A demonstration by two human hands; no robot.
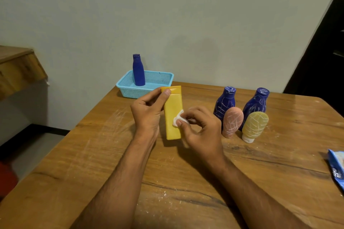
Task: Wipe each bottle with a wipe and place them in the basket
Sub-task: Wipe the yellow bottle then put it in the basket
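My left hand (149,112) grips a tall yellow bottle (172,106) near its cap and holds it upright above the table. My right hand (200,130) pinches a small white wipe (177,119) against the bottle's front. A clean blue bottle (138,69) stands inside the light blue basket (160,78) at the table's far edge. To the right stand two blue bottles (224,103) (256,105) marked with white scribbles, and in front of them a pink bottle (232,121) and a pale yellow bottle (254,126), both scribbled and resting on their caps.
The wooden table (111,163) carries white streaks and crumbs. A blue wipe packet (337,169) lies at the right edge. A wooden shelf (16,69) juts out at the left, and a dark doorway (320,57) is at the right.
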